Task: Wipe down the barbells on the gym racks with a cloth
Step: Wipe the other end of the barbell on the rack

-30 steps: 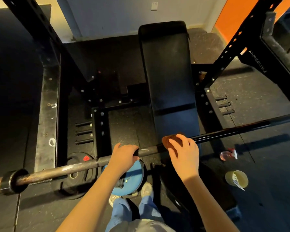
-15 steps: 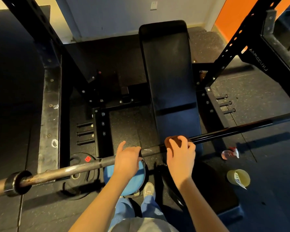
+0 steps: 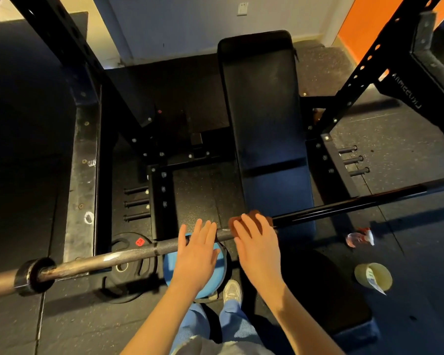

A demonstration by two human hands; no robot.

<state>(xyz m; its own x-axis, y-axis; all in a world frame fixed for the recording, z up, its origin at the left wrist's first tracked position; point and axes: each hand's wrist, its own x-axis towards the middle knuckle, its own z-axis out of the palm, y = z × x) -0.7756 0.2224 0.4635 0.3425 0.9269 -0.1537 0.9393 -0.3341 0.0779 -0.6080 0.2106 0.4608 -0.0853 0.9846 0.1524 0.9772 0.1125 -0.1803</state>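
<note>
Downward view inside a gym rack.

At 8 o'clock, a round black collar (image 3: 34, 276) on a long steel barbell (image 3: 128, 254): rusty beside the collar, then grey and finely knurled, slanting up toward 3 o'clock, glossy black past the middle. Beneath it at 7 o'clock, flat on the speckled rubber floor (image 3: 408, 155), a black weight plate (image 3: 124, 271) with a small red sticker. Touching it, a smooth blue plate (image 3: 190, 283), partly hidden by the left hand. At 9 o'clock, 3 thin black pegs (image 3: 136, 203) jutting from the rack base. From 11 o'clock, a thick black rack upright (image 3: 69, 42) with round holes.

Just below centre, left hand (image 3: 198, 254) laid palm down across the bar, fingers nearly straight and close together, gripping nothing. Just beside it toward 3 o'clock, not touching, right hand (image 3: 258, 245) spread over a soft, bunched brown cloth (image 3: 256, 216), pressing it onto the bar; fingers only slightly bent, thumb hidden. Cloth directly under the right fingertips, peeking out beyond them toward 12 o'clock, at the bar's change from grey to black.

Toward 12 o'clock, under the bar, a long padded matte black bench (image 3: 264, 124). At 6 o'clock, blue trouser legs and 1 pale shoe (image 3: 232, 290). At 1 o'clock, a second holed upright (image 3: 364, 70). At 4 o'clock on the floor, a clear spray bottle (image 3: 360, 238) on its side and a pale yellow-green cup (image 3: 373, 276).
</note>
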